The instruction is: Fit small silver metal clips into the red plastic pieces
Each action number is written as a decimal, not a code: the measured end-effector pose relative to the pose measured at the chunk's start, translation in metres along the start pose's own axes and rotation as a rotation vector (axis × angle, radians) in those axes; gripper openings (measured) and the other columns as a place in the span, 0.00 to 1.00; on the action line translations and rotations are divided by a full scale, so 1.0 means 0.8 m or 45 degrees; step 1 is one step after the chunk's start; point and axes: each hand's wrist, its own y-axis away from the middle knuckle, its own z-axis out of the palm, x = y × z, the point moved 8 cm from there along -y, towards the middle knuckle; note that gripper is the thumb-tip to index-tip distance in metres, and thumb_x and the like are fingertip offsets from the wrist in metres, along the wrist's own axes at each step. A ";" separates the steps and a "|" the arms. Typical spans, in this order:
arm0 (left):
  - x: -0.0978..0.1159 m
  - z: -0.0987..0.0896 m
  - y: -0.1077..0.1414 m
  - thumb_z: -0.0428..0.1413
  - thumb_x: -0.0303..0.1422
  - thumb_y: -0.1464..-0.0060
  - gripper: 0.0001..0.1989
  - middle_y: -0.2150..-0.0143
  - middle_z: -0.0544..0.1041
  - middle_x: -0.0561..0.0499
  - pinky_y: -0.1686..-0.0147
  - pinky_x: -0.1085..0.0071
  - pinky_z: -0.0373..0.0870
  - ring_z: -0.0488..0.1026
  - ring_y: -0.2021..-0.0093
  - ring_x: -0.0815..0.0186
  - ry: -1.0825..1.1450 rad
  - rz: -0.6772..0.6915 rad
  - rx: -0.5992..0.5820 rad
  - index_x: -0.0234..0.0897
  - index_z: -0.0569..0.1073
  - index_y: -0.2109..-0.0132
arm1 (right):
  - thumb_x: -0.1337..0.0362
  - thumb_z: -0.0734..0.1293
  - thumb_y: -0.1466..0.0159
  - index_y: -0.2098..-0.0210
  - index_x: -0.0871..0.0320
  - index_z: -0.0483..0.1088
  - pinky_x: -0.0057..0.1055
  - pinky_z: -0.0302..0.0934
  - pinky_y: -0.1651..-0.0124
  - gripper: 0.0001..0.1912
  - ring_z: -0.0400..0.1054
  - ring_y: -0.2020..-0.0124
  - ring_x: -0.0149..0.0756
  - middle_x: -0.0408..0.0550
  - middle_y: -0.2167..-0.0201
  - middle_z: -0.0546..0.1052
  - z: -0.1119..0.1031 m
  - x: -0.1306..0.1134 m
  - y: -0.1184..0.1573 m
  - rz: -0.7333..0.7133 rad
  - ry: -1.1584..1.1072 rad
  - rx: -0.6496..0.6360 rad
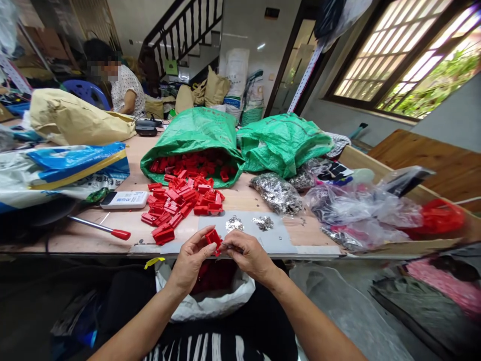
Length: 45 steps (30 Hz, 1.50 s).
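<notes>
My left hand [191, 260] pinches a small red plastic part [213, 238] between thumb and fingers, just over the table's front edge. Closed around a thin dark tool [233, 247] that looks like tweezers, my right hand [250, 255] brings its tip against the red part. Two small heaps of shiny metal pieces, a left heap [234, 223] and a right heap [262, 223], lie on a grey sheet [281, 235] just beyond my hands. Below them, a white sack [240, 296] with red contents stands open at my lap. Loose red parts [176, 200] are piled to the left.
A green sack [199, 125] spills red parts toward me; another green sack [281, 143] lies beside it. Bags of metal pieces [278, 193] and a tray of plastic bags [368, 210] are at right. A red-tipped lever [120, 234] juts out at left. A person [128, 98] sits beyond.
</notes>
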 end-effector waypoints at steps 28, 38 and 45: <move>-0.014 0.003 0.006 0.62 0.34 0.53 0.25 0.56 0.79 0.50 0.55 0.70 0.69 0.74 0.57 0.64 -0.175 -0.035 -0.098 0.40 0.71 0.46 | 0.66 0.61 0.34 0.62 0.56 0.70 0.27 0.61 0.60 0.06 0.66 0.64 0.32 0.47 0.67 0.72 0.008 0.006 0.021 -0.115 0.088 -0.020; -0.007 0.001 0.006 0.62 0.36 0.54 0.25 0.55 0.79 0.48 0.56 0.69 0.69 0.73 0.56 0.61 -0.255 -0.025 -0.060 0.39 0.72 0.47 | 0.65 0.58 0.32 0.61 0.57 0.68 0.28 0.61 0.61 0.08 0.66 0.64 0.33 0.48 0.67 0.72 0.015 -0.001 0.019 -0.196 0.263 -0.076; -0.013 0.003 0.006 0.63 0.36 0.55 0.25 0.57 0.79 0.48 0.57 0.69 0.69 0.74 0.58 0.62 -0.160 -0.068 -0.077 0.39 0.73 0.48 | 0.65 0.61 0.34 0.63 0.57 0.69 0.26 0.62 0.61 0.05 0.67 0.65 0.31 0.46 0.68 0.74 0.010 0.006 0.022 -0.136 0.089 -0.031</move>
